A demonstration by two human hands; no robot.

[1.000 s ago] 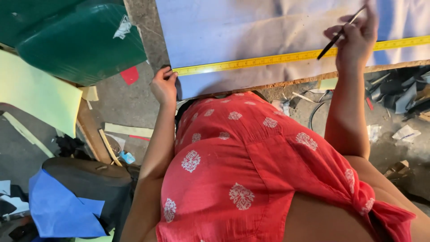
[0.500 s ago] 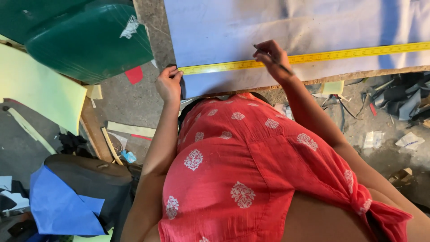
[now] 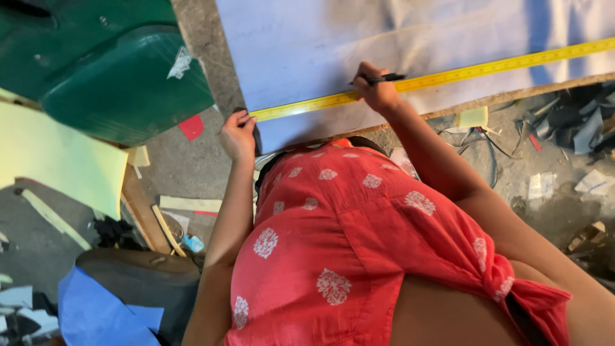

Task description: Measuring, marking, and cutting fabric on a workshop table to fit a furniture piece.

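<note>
Tape measure (image 3: 448, 77): one yellow tape, stretched flat across one pale sheet (image 3: 359, 45), running from the sheet's near left corner up toward the far right.
Left hand (image 3: 238, 133): fingers curled down on the tape's end, pinning it at the sheet's corner.
Right hand (image 3: 377, 90): closed around one black pen (image 3: 384, 79), resting on the tape partway along it, well apart from the left hand.
Pen: lies almost level, its tip pointing right, just above the tape's edge.
Sheet: one, light blue-white, covering the board under the tape; a strip of wooden edge (image 3: 512, 96) shows along its near side.
Person: one, in a red dress with white motifs (image 3: 359, 243), bent over below the tape.
Green seat shells (image 3: 122, 83): two, stacked left of the tape's pinned end.
Scraps (image 3: 564, 154): several offcuts on the floor below the tape's right stretch; count unclear.
</note>
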